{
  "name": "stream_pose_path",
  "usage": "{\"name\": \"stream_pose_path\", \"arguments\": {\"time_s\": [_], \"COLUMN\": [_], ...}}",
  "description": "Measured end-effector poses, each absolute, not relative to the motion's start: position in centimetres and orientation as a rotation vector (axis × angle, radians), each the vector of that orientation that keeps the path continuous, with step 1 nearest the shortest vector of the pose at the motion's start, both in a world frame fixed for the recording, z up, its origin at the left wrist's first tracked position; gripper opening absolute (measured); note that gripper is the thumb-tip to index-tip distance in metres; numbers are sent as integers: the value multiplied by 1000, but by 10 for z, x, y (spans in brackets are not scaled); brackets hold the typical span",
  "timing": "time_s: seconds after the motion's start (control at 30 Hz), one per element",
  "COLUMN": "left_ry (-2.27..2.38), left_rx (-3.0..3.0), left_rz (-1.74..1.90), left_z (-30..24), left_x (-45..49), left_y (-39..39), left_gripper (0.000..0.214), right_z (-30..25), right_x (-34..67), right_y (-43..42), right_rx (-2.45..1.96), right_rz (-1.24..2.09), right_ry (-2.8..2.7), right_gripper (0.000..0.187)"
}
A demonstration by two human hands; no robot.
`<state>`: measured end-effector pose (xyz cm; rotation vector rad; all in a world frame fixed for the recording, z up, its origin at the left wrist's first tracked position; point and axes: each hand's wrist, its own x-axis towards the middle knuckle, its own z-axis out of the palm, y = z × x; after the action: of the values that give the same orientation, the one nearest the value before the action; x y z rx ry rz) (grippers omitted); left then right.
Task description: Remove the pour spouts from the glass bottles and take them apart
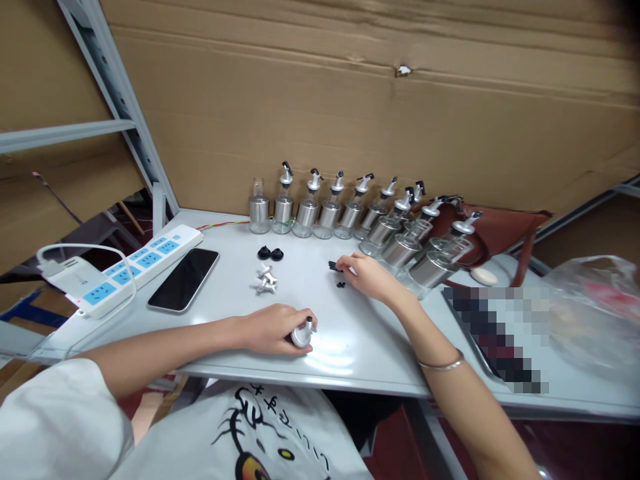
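Note:
My left hand (275, 329) rests near the table's front edge, fingers wrapped round a silver pourer cap (301, 335) with a black tip. Further out, my right hand (367, 275) has its fingertips pinched at a small black plastic piece (333, 265); how many such pieces lie there is unclear. Tiny black parts (341, 285) lie just below those fingers. To the left are several silver levers (267, 280) in a loose pile and two black stoppers (271, 253). Glass-and-steel oil bottles (307, 215) stand in a curved row behind, most topped with silver pourers.
On the left lie a phone (184, 280) and a white power strip (145, 267) with a plugged-in charger. A brown bag (505, 230), a white oval object (483, 276), a pixelated dark item (493, 340) and a clear plastic bag (595, 313) occupy the right. Cardboard (350, 120) walls the back.

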<state>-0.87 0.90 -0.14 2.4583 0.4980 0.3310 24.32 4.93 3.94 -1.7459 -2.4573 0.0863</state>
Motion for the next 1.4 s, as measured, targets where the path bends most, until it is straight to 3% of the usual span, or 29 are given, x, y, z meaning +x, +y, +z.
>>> {"name": "stream_pose_path", "arguments": {"time_s": [0.43,0.67,1.4], "left_ry": [514,498,501], "left_rx": [2466,2476,2429], "left_rz": [333,348,358], "left_z": [2,-1,-1], "left_x": [-8,-9,-9], "left_y": [7,7,8], "left_gripper": [28,28,29], "right_z": [31,27,23], "right_x": [253,251,250], "right_y": [59,61,69], "right_rx": [-1493,-1659,-1575], "right_rz": [-69,-18,-64], "right_ry": [-2443,-2577,-2573], "right_gripper": [36,43,35]}}
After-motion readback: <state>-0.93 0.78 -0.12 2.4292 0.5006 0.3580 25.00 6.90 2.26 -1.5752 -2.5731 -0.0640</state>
